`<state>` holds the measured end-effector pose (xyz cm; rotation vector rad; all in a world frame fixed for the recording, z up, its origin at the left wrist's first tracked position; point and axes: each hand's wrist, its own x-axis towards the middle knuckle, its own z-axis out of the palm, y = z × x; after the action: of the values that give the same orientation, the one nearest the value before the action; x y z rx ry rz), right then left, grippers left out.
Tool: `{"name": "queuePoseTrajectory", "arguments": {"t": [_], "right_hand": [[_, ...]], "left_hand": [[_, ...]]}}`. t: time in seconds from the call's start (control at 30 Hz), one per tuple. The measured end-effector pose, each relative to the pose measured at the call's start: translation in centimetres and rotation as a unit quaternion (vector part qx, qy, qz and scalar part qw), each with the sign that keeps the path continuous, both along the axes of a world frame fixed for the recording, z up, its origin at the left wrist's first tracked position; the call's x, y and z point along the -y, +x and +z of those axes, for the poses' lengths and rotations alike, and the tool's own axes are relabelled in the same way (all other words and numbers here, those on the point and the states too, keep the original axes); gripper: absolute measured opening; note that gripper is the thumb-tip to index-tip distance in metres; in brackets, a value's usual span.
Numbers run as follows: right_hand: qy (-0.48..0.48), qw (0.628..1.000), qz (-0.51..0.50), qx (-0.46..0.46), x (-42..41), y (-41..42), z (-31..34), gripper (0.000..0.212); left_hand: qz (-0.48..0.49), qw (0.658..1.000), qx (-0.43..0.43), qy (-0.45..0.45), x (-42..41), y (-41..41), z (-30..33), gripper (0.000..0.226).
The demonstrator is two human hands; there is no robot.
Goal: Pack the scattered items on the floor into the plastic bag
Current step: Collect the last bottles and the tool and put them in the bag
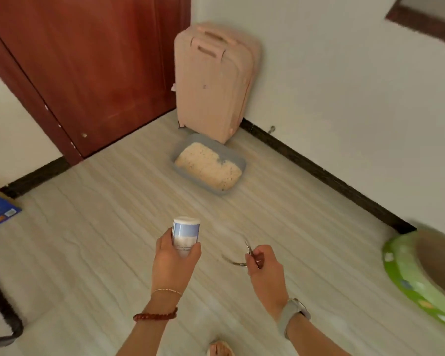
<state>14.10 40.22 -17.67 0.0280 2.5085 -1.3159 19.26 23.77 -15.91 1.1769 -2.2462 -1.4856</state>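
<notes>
Left fingers (193, 249) wrap upright canister (185, 233); right fingers (252, 255) pinch blurred metal scissors (242, 256).

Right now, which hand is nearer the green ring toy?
Right. The right hand, holding a thin metal tool, is between the left hand and the green ring toy; the left hand, holding a canister, is farther.

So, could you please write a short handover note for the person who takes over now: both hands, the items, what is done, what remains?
Left hand: closed around a small white and blue canister, held upright above the floor.
Right hand: pinching thin metal glasses, which look blurred.
Plastic bag: not in view, so nothing can be confirmed as packed.
Done: two items are off the floor.
Left: find the bag and put both items in. No other loose small items show on the floor here.
</notes>
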Motion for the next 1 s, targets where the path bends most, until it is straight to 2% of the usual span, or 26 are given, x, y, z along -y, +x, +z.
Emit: {"name": "queuePoseTrajectory", "arguments": {"t": [0.1, 0.27, 0.33, 0.43, 0.47, 0.53, 0.63, 0.73, 0.83, 1.0], "right_hand": [[-0.036, 0.992, -0.122, -0.022, -4.9, 4.6, 7.4, 0.014], [-0.095, 0.947, -0.302, -0.056, -13.8, 18.1, 15.1, 0.019], [-0.098, 0.924, -0.366, -0.051, -17.5, 23.7, 16.6, 0.017], [-0.088, 0.875, -0.474, -0.045, -23.7, 32.4, 17.1, 0.008], [-0.085, 0.859, -0.503, -0.046, -25.4, 34.7, 17.0, 0.008], [-0.075, 0.824, -0.561, -0.035, -28.6, 39.5, 16.4, 0.008], [-0.063, 0.769, -0.635, -0.017, -33.8, 47.2, 15.3, 0.008], [-0.07, 0.71, -0.701, 0.014, -38.4, 54.5, 13.9, 0.007], [-0.066, 0.657, -0.75, 0.045, -44.1, 61.0, 11.7, 0.007], [-0.071, 0.599, -0.79, 0.107, -50.8, 67.2, 5.5, 0.007]], "left_hand": [[-0.094, 0.995, -0.029, 0.015, -4.2, 2.3, 6.8, 0.046], [-0.268, 0.962, -0.033, 0.045, -12.9, 9.5, 13.5, 0.047], [-0.345, 0.937, -0.02, 0.052, -16.9, 12.3, 14.8, 0.046], [-0.472, 0.88, -0.006, 0.058, -23.9, 16.7, 15.9, 0.024], [-0.501, 0.863, -0.002, 0.056, -25.8, 17.9, 16.3, 0.025], [-0.558, 0.828, 0.003, 0.051, -29.9, 20.4, 16.5, 0.029], [-0.626, 0.778, 0.025, 0.046, -36.8, 24.9, 16.0, 0.024], [-0.675, 0.734, 0.055, 0.043, -43.6, 29.8, 14.1, 0.037], [-0.706, 0.699, 0.105, 0.04, -51.2, 35.3, 11.2, 0.047], [-0.709, 0.66, 0.239, 0.065, -61.8, 43.0, 3.4, 0.047]]}}
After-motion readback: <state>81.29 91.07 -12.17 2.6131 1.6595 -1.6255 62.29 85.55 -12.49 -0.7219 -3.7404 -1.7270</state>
